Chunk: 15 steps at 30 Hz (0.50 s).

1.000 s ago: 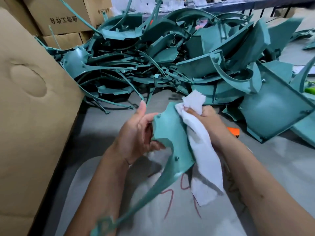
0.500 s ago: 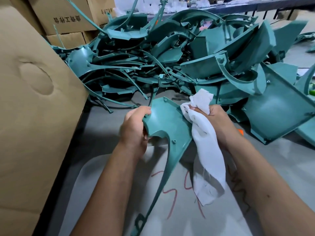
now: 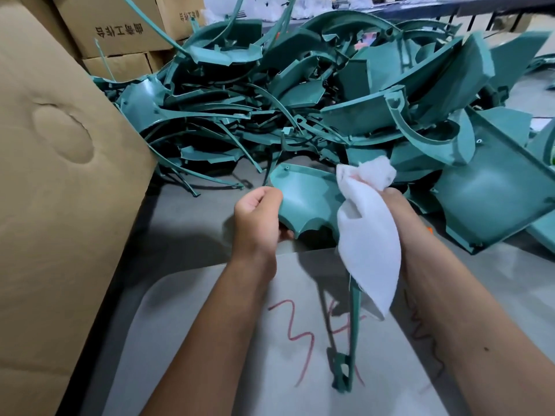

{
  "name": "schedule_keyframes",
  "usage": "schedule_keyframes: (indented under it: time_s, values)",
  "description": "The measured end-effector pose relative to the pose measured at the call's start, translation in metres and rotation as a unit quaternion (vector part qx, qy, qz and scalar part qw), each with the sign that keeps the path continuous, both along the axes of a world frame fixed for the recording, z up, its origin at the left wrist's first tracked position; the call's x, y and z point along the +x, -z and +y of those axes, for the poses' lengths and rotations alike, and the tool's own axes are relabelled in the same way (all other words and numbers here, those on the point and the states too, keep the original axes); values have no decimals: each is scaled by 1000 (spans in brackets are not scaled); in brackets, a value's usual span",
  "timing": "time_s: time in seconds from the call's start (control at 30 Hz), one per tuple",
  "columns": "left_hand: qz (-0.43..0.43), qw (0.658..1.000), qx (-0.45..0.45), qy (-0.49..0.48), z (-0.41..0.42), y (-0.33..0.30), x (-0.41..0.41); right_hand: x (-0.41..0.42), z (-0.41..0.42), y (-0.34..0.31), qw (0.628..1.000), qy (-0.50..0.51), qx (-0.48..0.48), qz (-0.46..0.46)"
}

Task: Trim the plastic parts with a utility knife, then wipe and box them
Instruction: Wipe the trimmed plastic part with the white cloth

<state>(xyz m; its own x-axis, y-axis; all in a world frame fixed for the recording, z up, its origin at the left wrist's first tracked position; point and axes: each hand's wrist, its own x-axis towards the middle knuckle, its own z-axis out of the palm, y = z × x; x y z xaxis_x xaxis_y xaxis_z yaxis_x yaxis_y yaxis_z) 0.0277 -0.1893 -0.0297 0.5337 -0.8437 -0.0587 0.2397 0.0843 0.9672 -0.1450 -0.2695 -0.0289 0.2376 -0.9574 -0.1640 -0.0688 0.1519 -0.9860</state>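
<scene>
Your left hand (image 3: 260,219) grips the left edge of a curved teal plastic panel (image 3: 309,196), fingers curled round it with the thumb on the near side. Your right hand (image 3: 399,211) is largely hidden behind a white fabric wiping cloth (image 3: 368,244); its fingers are closed on the bunched top of that cloth, which lies against the right side of the panel and hangs down past your right wrist to a loose point.

The panel is held above the tabletop (image 3: 186,223), between both hands. A long, thin teal arm of the same part (image 3: 354,319) runs down from under the cloth towards you and ends in a small bracket with a slot (image 3: 342,373).

Below your forearms lies a pale grey sheet with rounded corners (image 3: 210,340), marked with red handwritten strokes (image 3: 297,334). Whether the bracket touches the sheet cannot be told.

Beyond the hands, a large heap of teal plastic panels and curved strips (image 3: 300,109) covers the far side of the grey tabletop. A broad flat teal panel (image 3: 492,199) lies to the right of your right hand.

At the left, a tall brown cardboard box wall (image 3: 60,205) with a round dent stands beside the tabletop. Behind it, stacked brown cardboard cartons with black printed characters (image 3: 120,28) are visible.
</scene>
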Motion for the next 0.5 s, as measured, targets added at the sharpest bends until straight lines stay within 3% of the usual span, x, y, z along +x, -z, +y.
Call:
schedule_keyframes:
  time_s: [0.13,0.27,0.37,0.5]
  values:
    - [91,986,78,115,5,-7,16,3,8,-9,1000,-14,-9,-13]
    - [141,966,104,190,14,-9,25,9,7,-13,996,-24,-28,77]
    - [151,977,76,132,10,-11,21,15,11,-12,997,-1,-45,58]
    - [214,977,-12,2,4,-10,32,23,36,-10,984,-95,-149,6]
